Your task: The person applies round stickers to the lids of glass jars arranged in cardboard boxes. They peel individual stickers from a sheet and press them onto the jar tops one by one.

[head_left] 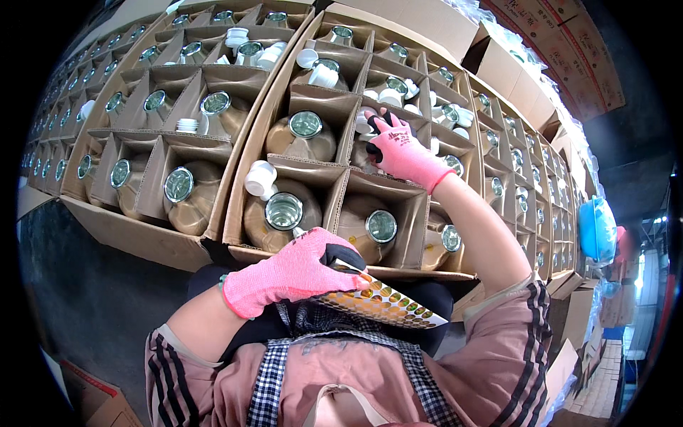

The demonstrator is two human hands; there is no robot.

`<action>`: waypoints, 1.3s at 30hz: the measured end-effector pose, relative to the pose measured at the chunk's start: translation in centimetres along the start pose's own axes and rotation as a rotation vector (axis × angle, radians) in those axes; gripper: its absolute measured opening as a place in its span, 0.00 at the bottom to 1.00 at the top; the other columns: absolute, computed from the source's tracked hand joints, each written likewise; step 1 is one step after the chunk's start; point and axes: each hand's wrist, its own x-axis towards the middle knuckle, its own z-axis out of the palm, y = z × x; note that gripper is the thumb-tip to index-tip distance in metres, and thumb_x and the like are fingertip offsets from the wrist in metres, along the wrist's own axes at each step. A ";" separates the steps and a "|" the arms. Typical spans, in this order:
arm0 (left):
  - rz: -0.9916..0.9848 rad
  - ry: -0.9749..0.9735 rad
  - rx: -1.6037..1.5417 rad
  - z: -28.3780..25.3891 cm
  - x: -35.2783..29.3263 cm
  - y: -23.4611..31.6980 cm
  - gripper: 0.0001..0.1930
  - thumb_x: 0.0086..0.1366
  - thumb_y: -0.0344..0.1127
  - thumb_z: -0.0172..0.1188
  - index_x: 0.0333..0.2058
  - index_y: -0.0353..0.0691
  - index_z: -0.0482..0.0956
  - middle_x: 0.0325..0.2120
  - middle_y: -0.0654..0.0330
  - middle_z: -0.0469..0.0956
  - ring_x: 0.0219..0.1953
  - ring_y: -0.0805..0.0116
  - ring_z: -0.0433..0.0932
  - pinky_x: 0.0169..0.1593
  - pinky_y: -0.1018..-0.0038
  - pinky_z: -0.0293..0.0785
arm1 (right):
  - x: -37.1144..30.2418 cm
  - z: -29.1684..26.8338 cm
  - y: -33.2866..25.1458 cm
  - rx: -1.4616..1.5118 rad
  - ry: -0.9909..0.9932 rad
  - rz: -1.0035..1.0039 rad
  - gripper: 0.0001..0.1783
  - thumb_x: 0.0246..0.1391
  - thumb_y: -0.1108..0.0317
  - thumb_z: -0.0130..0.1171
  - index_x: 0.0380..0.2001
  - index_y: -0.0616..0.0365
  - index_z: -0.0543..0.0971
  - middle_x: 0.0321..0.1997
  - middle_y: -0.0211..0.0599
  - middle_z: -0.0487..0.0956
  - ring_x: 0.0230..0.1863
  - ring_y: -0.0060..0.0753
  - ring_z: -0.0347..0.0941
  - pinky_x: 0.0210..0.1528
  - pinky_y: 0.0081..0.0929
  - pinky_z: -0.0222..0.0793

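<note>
My left hand (295,274), in a pink glove with black fingertips, is closed on a sheet of round gold stickers (388,306) in front of my lap. The sheet tilts down to the right. My right hand (404,148), gloved alike, reaches into a compartment of the cardboard box (341,171). Its fingers curl about the top of a glass bottle, which they mostly hide; a white piece shows beside the fingertips. Uncapped clear glass bottles (304,127) stand around it in their own compartments. Close to my left hand is the open mouth of another bottle (284,211).
Loose white caps (260,178) lie on bottles and dividers. Another divided box of bottles (167,128) adjoins on the left, with more rows to the right (526,178). A blue plastic-covered thing (597,229) sits at the far right. Flattened cardboard (562,57) lies at the back right.
</note>
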 end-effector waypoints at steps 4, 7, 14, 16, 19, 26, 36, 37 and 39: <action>-0.055 0.021 -0.021 -0.6 0.1 -0.1 0.14 0.46 0.39 0.65 0.26 0.33 0.77 0.23 0.60 0.77 0.27 0.78 0.72 0.32 0.81 0.67 | 0.2 -0.5 -0.8 -0.102 0.076 -0.055 0.16 0.35 0.68 0.57 0.33 0.57 0.76 0.58 0.45 0.56 0.60 0.56 0.49 0.57 0.48 0.48; -0.110 0.013 -0.025 -0.8 0.4 0.7 0.10 0.45 0.31 0.64 0.26 0.32 0.78 0.27 0.60 0.77 0.28 0.80 0.72 0.34 0.82 0.67 | 0.0 -0.3 -0.5 -0.019 0.184 -0.026 0.15 0.30 0.68 0.60 0.28 0.57 0.75 0.58 0.44 0.58 0.59 0.53 0.50 0.57 0.45 0.49; -0.077 0.119 -0.145 -0.9 0.4 -0.1 0.09 0.45 0.30 0.63 0.26 0.33 0.78 0.25 0.62 0.77 0.28 0.81 0.72 0.34 0.84 0.67 | -3.8 -4.8 -1.6 0.664 0.593 0.207 0.15 0.35 0.72 0.61 0.32 0.60 0.74 0.45 0.42 0.71 0.46 0.42 0.67 0.50 0.32 0.61; -0.089 0.139 -0.167 -1.1 0.7 0.7 0.08 0.45 0.30 0.64 0.26 0.34 0.78 0.26 0.61 0.77 0.30 0.80 0.72 0.35 0.82 0.67 | -7.3 -6.9 -2.8 1.069 0.644 0.317 0.13 0.38 0.73 0.60 0.31 0.61 0.74 0.38 0.39 0.74 0.41 0.37 0.70 0.47 0.28 0.63; 0.059 0.276 -0.208 -1.4 0.5 0.4 0.08 0.48 0.30 0.62 0.28 0.33 0.78 0.21 0.66 0.76 0.27 0.82 0.72 0.33 0.84 0.68 | -12.3 -10.3 -5.1 0.850 0.456 0.184 0.14 0.36 0.71 0.61 0.31 0.61 0.73 0.33 0.38 0.75 0.37 0.38 0.71 0.45 0.29 0.64; 0.221 0.304 -0.280 -0.8 0.4 1.0 0.06 0.48 0.26 0.60 0.26 0.31 0.76 0.30 0.57 0.75 0.32 0.76 0.72 0.38 0.82 0.67 | -15.4 -10.2 -6.8 0.718 0.301 0.102 0.14 0.34 0.69 0.63 0.27 0.59 0.73 0.26 0.37 0.72 0.31 0.41 0.69 0.37 0.30 0.63; 0.153 0.350 -0.332 -0.9 0.0 0.6 0.06 0.48 0.29 0.60 0.24 0.32 0.77 0.27 0.58 0.75 0.32 0.75 0.72 0.37 0.81 0.66 | -15.3 -9.8 -7.7 0.424 0.609 -0.018 0.12 0.26 0.79 0.62 0.21 0.58 0.75 0.25 0.33 0.75 0.36 0.37 0.72 0.40 0.30 0.67; 0.136 0.354 -0.339 -0.9 -0.1 0.7 0.06 0.48 0.30 0.60 0.24 0.32 0.77 0.27 0.58 0.76 0.32 0.76 0.72 0.37 0.82 0.67 | -15.3 -9.8 -7.7 0.402 0.614 -0.032 0.12 0.26 0.80 0.62 0.21 0.58 0.75 0.25 0.32 0.75 0.36 0.37 0.72 0.40 0.30 0.67; 0.107 0.360 -0.356 -0.8 -0.2 0.8 0.07 0.47 0.31 0.61 0.24 0.32 0.77 0.27 0.59 0.76 0.31 0.77 0.72 0.36 0.82 0.67 | -15.2 -9.9 -7.8 0.368 0.631 -0.047 0.12 0.25 0.80 0.61 0.21 0.58 0.75 0.25 0.32 0.75 0.35 0.38 0.72 0.40 0.31 0.67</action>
